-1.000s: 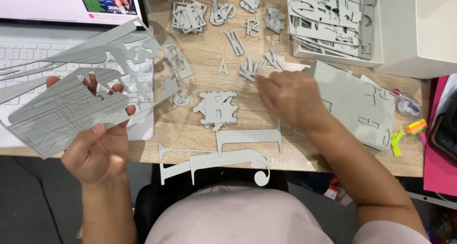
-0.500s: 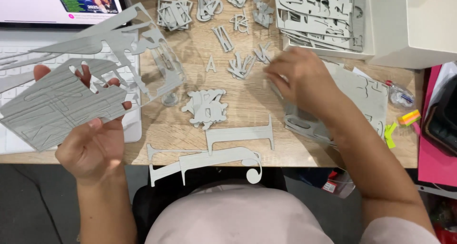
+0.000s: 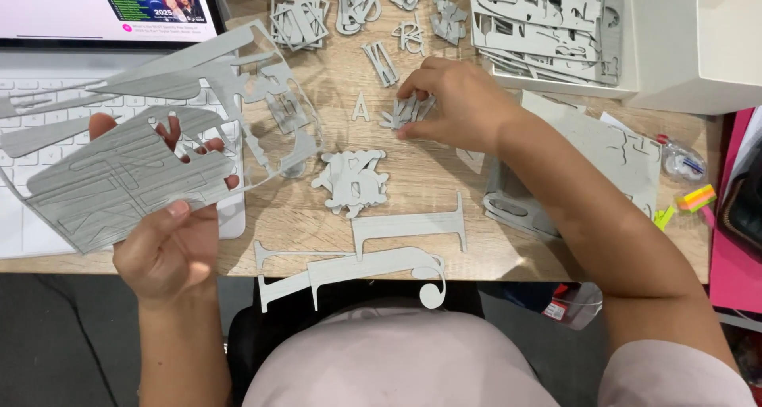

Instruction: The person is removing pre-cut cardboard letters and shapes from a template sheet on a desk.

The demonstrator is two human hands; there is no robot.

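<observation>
My left hand (image 3: pixel 171 232) grips a grey die-cut cardboard sheet (image 3: pixel 119 181) and holds it up over the white keyboard (image 3: pixel 48 121). My right hand (image 3: pixel 456 101) reaches across the wooden table (image 3: pixel 429 181), its fingertips pinching a small pile of grey cut-out pieces (image 3: pixel 405 111). A clump of punched-out grey shapes (image 3: pixel 353 181) lies between the two hands. Long grey curved and T-shaped pieces (image 3: pixel 365 256) rest at the table's near edge.
A laptop screen (image 3: pixel 103 6) stands at the back left. A stack of punched grey sheets (image 3: pixel 548 26) sits in a white box (image 3: pixel 690 50) at the back right. More loose grey pieces (image 3: pixel 302 18) lie at the back. Another grey sheet (image 3: pixel 603 149), sticky notes (image 3: pixel 694 198) and a pink object (image 3: pixel 734 248) are on the right.
My right hand has moved left and away from me, from the grey sheet on the right to the small pile of cut-outs. My left hand keeps holding its sheet.
</observation>
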